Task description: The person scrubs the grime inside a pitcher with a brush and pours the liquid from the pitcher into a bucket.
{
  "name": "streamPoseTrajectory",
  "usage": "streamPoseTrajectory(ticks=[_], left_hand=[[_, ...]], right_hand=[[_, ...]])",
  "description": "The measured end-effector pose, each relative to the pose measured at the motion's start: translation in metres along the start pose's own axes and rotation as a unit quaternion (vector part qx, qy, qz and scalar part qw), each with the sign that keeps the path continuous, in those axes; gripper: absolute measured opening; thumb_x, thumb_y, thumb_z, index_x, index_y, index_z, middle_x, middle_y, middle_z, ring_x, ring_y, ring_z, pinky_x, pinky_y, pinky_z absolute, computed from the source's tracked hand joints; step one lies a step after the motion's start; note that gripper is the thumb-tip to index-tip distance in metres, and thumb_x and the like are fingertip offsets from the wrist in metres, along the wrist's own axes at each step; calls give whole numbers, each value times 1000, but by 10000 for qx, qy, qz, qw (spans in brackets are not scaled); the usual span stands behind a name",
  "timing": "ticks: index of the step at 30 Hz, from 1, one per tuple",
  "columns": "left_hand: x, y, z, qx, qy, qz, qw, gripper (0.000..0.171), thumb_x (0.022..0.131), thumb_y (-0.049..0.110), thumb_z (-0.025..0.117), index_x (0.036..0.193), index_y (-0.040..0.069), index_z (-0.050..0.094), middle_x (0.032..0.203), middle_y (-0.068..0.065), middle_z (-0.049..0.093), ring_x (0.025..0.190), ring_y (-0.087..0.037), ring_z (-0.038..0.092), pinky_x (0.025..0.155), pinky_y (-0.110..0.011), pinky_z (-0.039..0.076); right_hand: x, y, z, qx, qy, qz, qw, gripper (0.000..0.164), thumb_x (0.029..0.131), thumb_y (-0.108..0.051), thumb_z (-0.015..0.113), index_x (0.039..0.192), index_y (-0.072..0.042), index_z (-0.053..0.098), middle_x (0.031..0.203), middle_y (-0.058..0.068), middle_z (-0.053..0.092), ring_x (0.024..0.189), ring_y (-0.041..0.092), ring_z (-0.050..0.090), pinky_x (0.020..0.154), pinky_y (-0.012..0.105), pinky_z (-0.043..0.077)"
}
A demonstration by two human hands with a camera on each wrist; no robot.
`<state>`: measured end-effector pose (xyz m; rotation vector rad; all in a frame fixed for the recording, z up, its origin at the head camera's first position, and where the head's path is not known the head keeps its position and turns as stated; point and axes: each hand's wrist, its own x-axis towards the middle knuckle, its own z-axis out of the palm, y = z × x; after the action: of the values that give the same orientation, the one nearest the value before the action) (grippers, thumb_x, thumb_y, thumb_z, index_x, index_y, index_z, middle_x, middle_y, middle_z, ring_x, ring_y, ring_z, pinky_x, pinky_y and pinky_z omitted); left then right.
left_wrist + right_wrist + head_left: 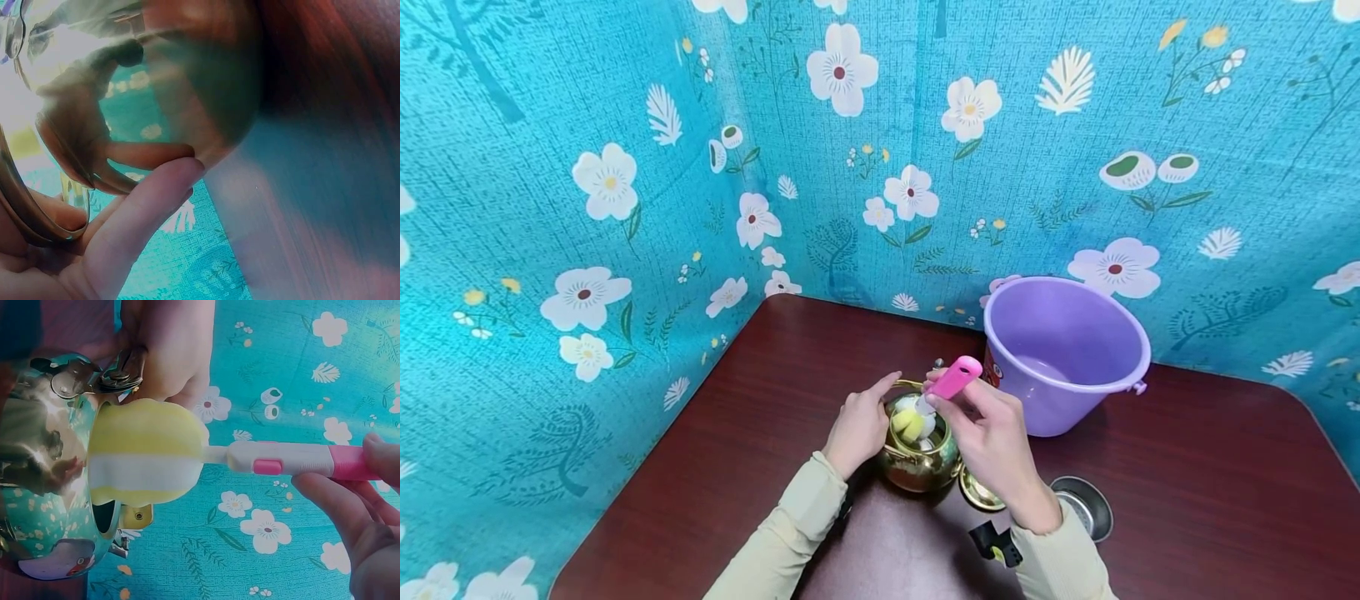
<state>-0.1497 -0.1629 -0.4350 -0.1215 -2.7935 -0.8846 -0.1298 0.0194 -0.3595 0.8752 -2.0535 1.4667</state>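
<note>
– How is the sponge brush (957, 379) held?
– By its pink end, it is pinched in the right hand (1000, 433); its yellow-and-white head (145, 453) is set partly inside the gold pot (917, 477), near the purple bucket (1051, 407).
– And the left hand (859, 425)?
– It is laid, fingers spread, against the pot.

Brush (910, 424) in the gold pot (917, 477), here on the bench (1195, 475)!
Right grip (1000, 442) pinches its pink handle (957, 377), left grip (861, 427) holds the pot's side; gold lid (981, 493) just beside, metal bowl (1097, 507) near the right wrist, purple bucket (1060, 400) standing behind.
</note>
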Motion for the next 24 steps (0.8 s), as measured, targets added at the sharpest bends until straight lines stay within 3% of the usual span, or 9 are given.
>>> streamPoseTrajectory(ticks=[7,12,15,24], left_hand=[[0,-1,1,36,102,51,9999,52,89,-2,49,135,22,56,82,-19,70,69,-31,68,59,-41,53],[0,-2,2,17,166,100,9998,53,88,-2,50,135,22,57,77,-18,69,64,-30,66,55,-40,51],[0,-2,3,23,136,94,9999,53,88,-2,49,135,23,56,74,-17,67,60,-28,64,53,-38,50],[1,-2,2,-46,109,26,9999,52,89,-2,48,135,22,57,71,-17,66,59,-27,63,53,-38,49]], right_hand=[[0,-1,-1,-36,-15,-145,9999,19,81,2,73,98,-4,73,98,9,74,97,15,69,85,14,49],[0,-1,-6,-20,55,-161,9999,19,79,3,73,97,-4,73,96,10,74,90,10,70,72,13,49],[-1,-2,-11,-45,94,-138,9999,20,79,4,73,97,-5,73,95,10,74,78,8,67,62,13,46],[-3,-9,-25,-66,156,55,9998,24,78,6,74,100,-3,72,96,10,74,89,4,68,76,13,50]])
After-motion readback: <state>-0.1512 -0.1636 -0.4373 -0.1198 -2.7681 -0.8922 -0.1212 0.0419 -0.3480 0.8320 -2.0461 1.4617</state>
